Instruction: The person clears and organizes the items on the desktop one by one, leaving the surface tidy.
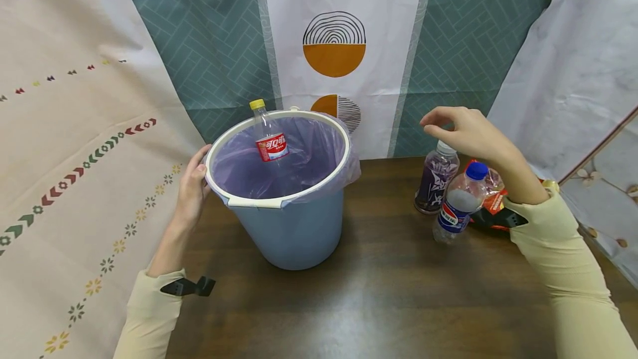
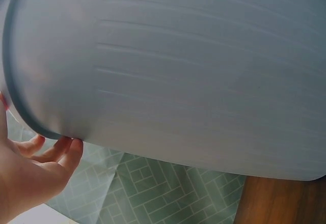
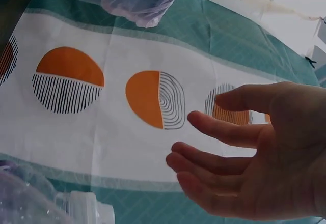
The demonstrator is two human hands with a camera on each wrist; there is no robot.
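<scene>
Right, my left hand (image 1: 191,190) grips the rim of the bucket (image 1: 294,237); my right hand (image 1: 468,131), loosely curled, holds nothing. Just below those right fingers stands the white-capped bottle (image 1: 432,184), long axis upright, the blue-capped bottle (image 1: 456,206) close beside it, nearer me. Between my hands, the yellow-capped bottle (image 1: 272,147) tilts in the bucket's mouth; touching the liner (image 1: 319,154), I can't tell. Brown bench (image 1: 374,303) below, patterned cloth (image 1: 453,60) beyond both hands.

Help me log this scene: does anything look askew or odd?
Yes: the yellow-capped bottle tilts in the mouth of the bin without visible support; resting or falling is unclear. The purple liner hangs unevenly, bunched outside on the right.
</scene>
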